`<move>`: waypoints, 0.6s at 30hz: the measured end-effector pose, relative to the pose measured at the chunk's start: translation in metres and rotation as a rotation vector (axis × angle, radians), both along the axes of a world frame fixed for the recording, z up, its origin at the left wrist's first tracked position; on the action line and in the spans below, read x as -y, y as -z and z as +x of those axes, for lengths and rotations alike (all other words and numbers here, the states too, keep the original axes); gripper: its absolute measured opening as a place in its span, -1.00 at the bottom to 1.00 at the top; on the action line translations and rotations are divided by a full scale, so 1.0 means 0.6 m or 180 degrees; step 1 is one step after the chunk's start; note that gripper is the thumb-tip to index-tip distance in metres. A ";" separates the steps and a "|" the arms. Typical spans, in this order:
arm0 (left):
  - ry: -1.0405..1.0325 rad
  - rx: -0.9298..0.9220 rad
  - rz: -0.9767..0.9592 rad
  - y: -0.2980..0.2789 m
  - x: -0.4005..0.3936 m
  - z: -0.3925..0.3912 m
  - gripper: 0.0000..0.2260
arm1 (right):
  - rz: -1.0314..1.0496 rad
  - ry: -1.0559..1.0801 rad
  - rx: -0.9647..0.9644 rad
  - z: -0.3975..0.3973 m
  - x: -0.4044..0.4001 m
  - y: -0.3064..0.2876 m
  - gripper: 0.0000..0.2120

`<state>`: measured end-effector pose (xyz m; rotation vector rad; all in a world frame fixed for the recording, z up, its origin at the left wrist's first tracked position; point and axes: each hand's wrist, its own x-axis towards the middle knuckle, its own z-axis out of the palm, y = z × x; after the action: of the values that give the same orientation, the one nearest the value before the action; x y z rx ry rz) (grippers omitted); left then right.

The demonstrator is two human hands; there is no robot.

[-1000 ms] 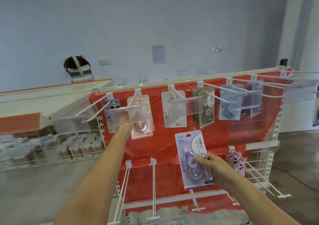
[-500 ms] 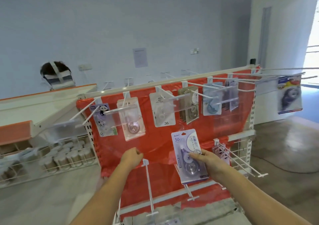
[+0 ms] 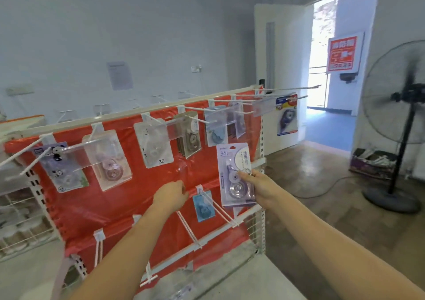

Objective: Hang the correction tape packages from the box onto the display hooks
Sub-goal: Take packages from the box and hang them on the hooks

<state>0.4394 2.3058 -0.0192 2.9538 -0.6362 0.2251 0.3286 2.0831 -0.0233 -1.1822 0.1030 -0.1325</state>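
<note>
Right hand (image 3: 259,189) grips package (image 3: 236,175) beside rack's edge (image 3: 262,161).

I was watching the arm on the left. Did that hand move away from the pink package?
Yes. The left hand dropped down and right from the pink package on the top row, now near the lower hooks.

Both of the person's bare forearms reach forward and up from the bottom of the view, roughly parallel, the 2 hands at about the same height with a gap between them. The left hand (image 3: 171,195) is loosely curled, fingers folded in toward the palm, knuckles turned away, gripping nothing that can be seen. The right hand (image 3: 261,189) is raised a little higher, wrist bent slightly back, its thumb pressed on the front of a correction tape package (image 3: 234,175) and its fingers hidden behind it, pinching it upright by the lower right side.
</note>
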 end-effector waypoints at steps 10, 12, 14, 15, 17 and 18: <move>-0.0019 0.0033 -0.0017 -0.011 0.213 0.008 -0.71 | -0.0153 0.0100 0.0361 0.010 0.221 -0.045 -0.86; -0.0028 0.0019 -0.0007 -0.006 0.256 0.011 -0.71 | -0.0174 0.0080 0.0433 0.017 0.267 -0.056 -0.86; -0.0053 -0.0004 -0.0070 -0.001 0.296 0.014 -0.70 | -0.0208 0.0044 0.0442 0.029 0.306 -0.069 -0.81; -0.0068 -0.0027 -0.0094 0.002 0.314 0.015 -0.69 | -0.0238 0.0033 0.0421 0.037 0.322 -0.077 -0.76; -0.0115 -0.0059 -0.0102 0.006 0.347 0.016 -0.70 | -0.0293 0.0032 0.0361 0.054 0.349 -0.089 -0.69; -0.0140 -0.0078 -0.0100 0.008 0.360 0.017 -0.70 | -0.0313 0.0036 0.0331 0.062 0.358 -0.095 -0.68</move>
<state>0.4498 2.0895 -0.0238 2.9378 -0.5601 0.2005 0.3656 1.8686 0.0337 -1.2706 0.0118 -0.2107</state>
